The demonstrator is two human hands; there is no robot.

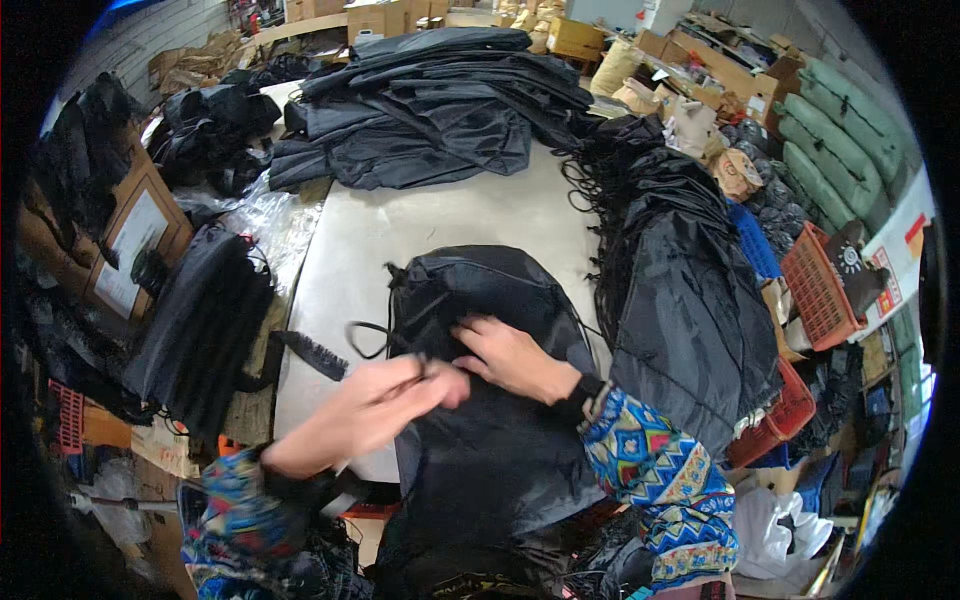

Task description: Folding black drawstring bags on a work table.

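A black drawstring bag (500, 470) lies on the pale table (370, 220) in front of me, its rounded top pointing away. My left hand (385, 395) is over the bag's left side, blurred, with its fingers curled together; whatever they grip is hidden. Just beyond that hand, a thin black cord (368, 328) makes a loop at the bag's left edge. My right hand (515, 358) rests on the upper part of the bag, thumb and fingers apart, fingertips touching the dark fabric.
Stacked black bags (430, 110) cover the table's far end. More black bags with hanging cords (690, 290) lie along the right edge. A bundle of black fabric (205, 320) stands at left. A strip of black webbing (315, 355) lies nearby. Orange crates (820, 285) stand farther right.
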